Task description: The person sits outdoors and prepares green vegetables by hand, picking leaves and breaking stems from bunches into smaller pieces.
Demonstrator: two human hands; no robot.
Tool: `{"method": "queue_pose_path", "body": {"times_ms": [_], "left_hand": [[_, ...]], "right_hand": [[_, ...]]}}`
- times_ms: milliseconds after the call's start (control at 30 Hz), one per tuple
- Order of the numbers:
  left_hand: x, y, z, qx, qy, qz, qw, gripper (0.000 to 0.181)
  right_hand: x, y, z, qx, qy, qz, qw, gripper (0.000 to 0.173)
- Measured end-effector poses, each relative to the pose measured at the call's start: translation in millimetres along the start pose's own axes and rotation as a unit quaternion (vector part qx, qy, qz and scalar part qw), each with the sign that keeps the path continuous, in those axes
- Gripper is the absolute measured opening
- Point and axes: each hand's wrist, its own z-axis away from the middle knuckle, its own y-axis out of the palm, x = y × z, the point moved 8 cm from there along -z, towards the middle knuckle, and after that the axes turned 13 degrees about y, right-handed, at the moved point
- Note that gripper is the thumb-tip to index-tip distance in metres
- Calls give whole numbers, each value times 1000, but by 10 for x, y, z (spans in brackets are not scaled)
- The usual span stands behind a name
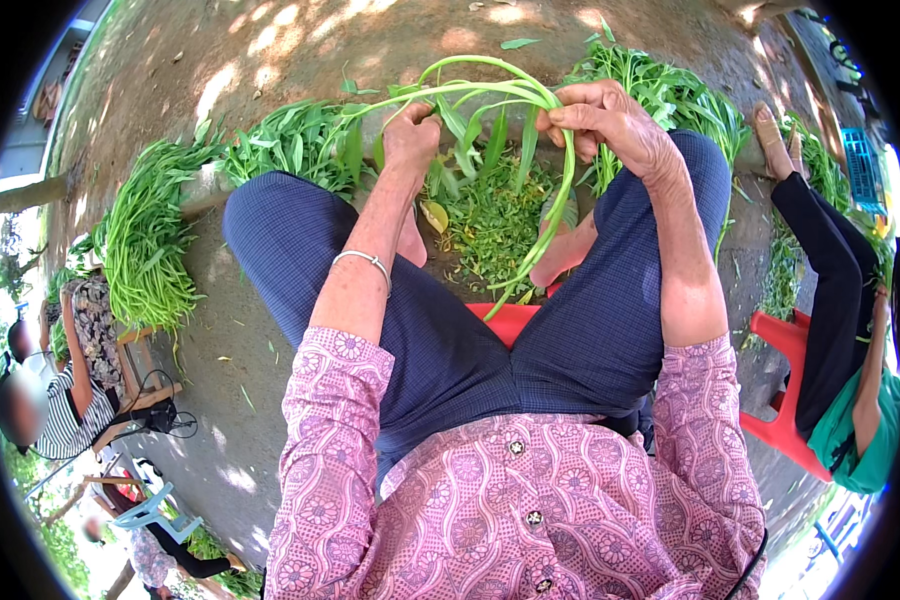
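Note:
My right hand [621,129] grips a few long green stems of water spinach [562,199] between thumb and fingers. Their bare ends hang down between my knees, while the leafy part arches over toward the left. My left hand [412,142], bent at the wrist, has its fingers closed on the leafy side of the same stems; its fingertips are partly hidden. Long leaves [499,139] dangle between the two hands. Below them, a heap of plucked leaves [487,217] covers the ground between my feet, with a yellow leaf [435,216] at its left edge.
Water spinach bundles lie beyond my left knee [292,142], farther left [150,255] and beyond my right knee [667,94]. A red plastic stool [506,324] is under me. Seated people are at left [75,405] and right [862,420], the latter on a red chair [784,397].

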Motion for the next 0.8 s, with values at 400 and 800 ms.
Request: {"method": "queue_pose_path", "body": {"times_ms": [400,800], "left_hand": [[-14,52,93,43,-53,11,998,24],[-269,153,243,209,46,-255,943,22]], "right_hand": [[-164,-222,-54,-89,25,27,995,29],[-196,-248,-83,-103,34,18,994,28]]}}
